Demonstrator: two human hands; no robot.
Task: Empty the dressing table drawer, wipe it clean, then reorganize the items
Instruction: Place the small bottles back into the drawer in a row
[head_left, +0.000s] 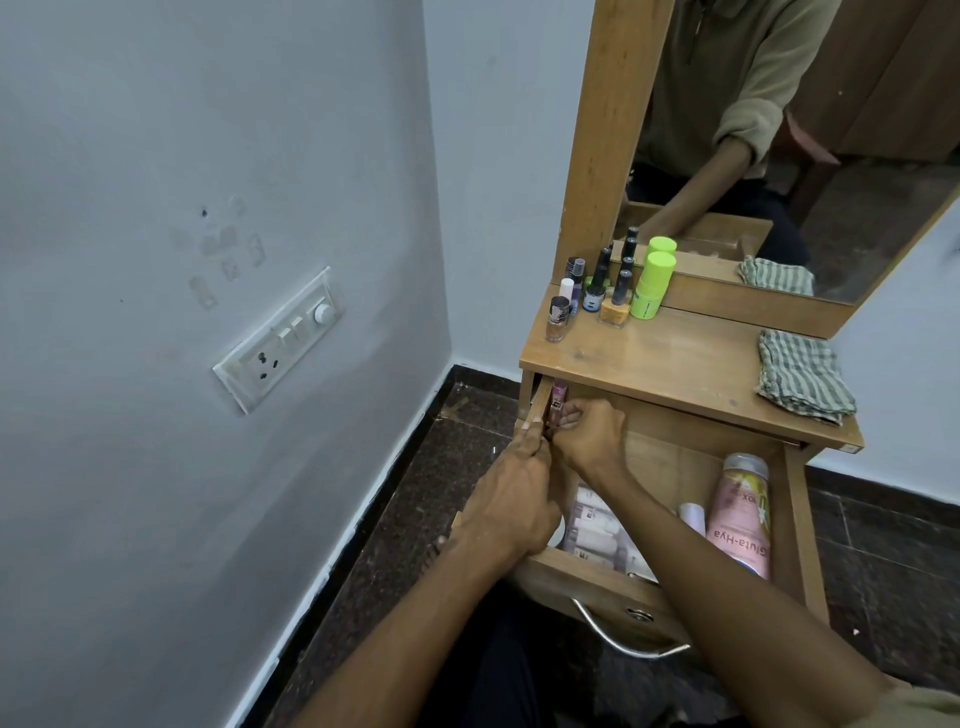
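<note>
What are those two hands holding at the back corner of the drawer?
The right hand pinches the lower end of a small pink bottle. The left hand grips the drawer's side wall beside it.

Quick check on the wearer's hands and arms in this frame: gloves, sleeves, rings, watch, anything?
Both hands are bare: no gloves, and no rings or watch show on the left hand or the right hand. Both forearms are uncovered down to the frame edge. An olive-green fleece sleeve shows only at the bottom right corner, pushed up the right arm.
</note>
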